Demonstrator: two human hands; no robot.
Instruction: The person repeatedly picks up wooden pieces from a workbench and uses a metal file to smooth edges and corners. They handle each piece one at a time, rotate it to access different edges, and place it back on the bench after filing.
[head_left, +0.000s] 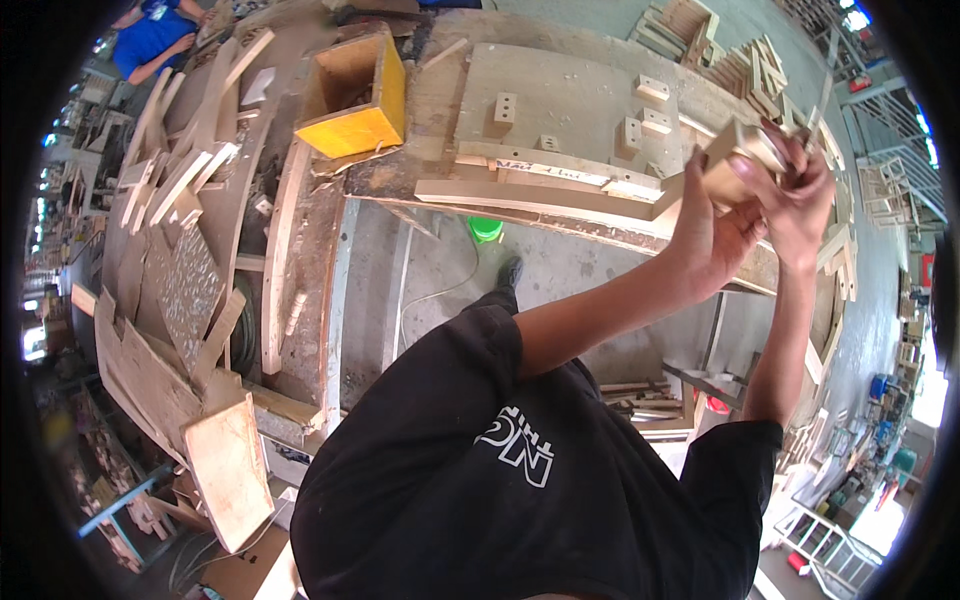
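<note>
Both hands are raised over the right end of the workbench, around a light wooden block [728, 182]. My left hand [705, 232] is under and beside it, thumb up along its near side, fingers curled below. My right hand [798, 190] wraps over the far right side of the same block, fingers bent. The fingers hide much of the block, so its full shape does not show. Just left of the hands, a long wooden strip [530, 197] lies along the bench's front edge; whether it joins the block I cannot tell.
Small drilled blocks [504, 110] stand on a flat board [560, 80]. A yellow open box [360, 132] sits at the bench's left corner. Loose wooden pieces [190, 180] pile at far left, near a person in blue [150, 42]. A green container [486, 230] is on the floor.
</note>
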